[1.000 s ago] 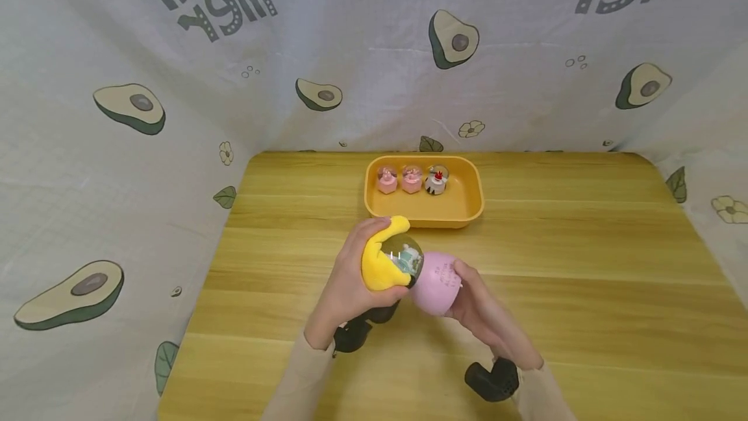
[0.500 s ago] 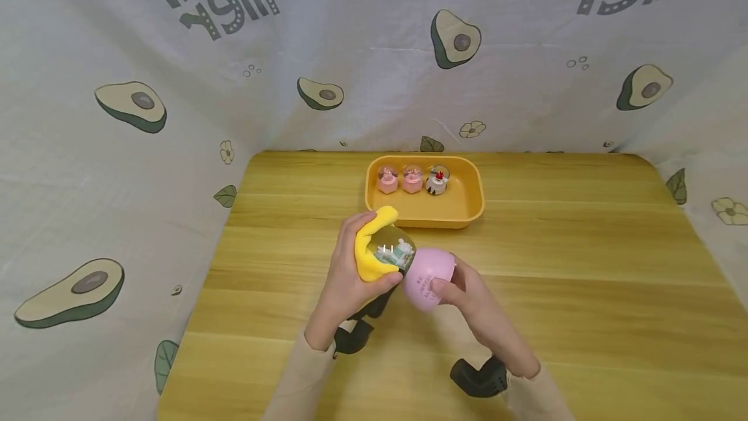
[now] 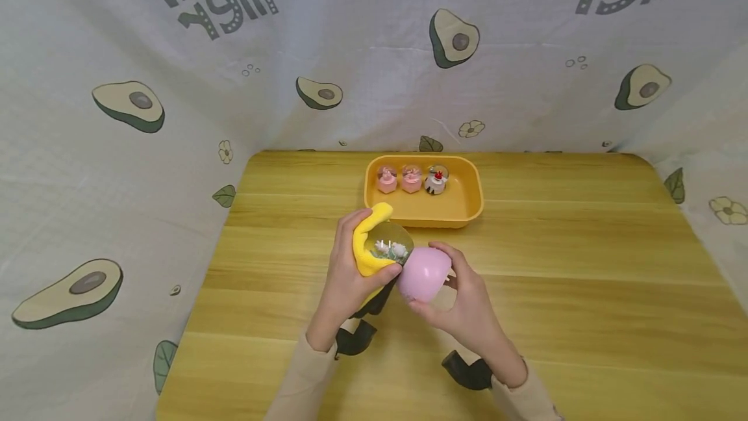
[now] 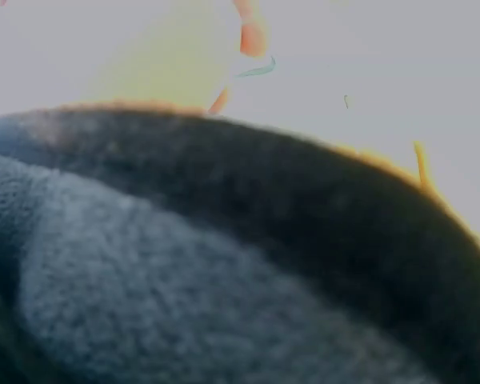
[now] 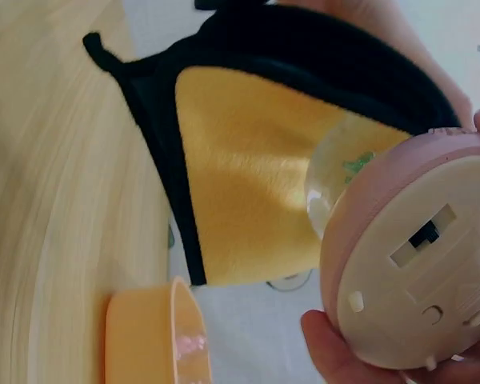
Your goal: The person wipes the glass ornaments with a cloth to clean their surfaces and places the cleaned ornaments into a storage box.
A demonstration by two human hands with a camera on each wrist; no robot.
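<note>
A snow globe (image 3: 425, 273) lies tilted sideways between my hands above the table. Its clear dome holds small white and green figures and points left, while the pink base points right. My left hand (image 3: 343, 281) holds a yellow cloth (image 3: 363, 257) cupped against the dome. With thumb and fingers, my right hand (image 3: 470, 310) grips the pink base. The right wrist view shows the base's pale underside (image 5: 416, 264) with a small black switch, and the cloth's black-edged yellow face (image 5: 248, 176) hanging behind. Blurred dark fabric (image 4: 208, 264) fills most of the left wrist view.
A yellow-orange tray (image 3: 467, 203) stands at the back of the wooden table (image 3: 584, 278). Three small globes, two pink (image 3: 387, 180) and one white with a red top (image 3: 436, 182), stand inside it. A white avocado-print curtain (image 3: 374, 51) hangs behind and at the sides.
The globe and cloth have shifted slightly left and up. My right hand has changed its grip on the base, and the base has turned, so its lettering has rotated mostly out of sight.
</note>
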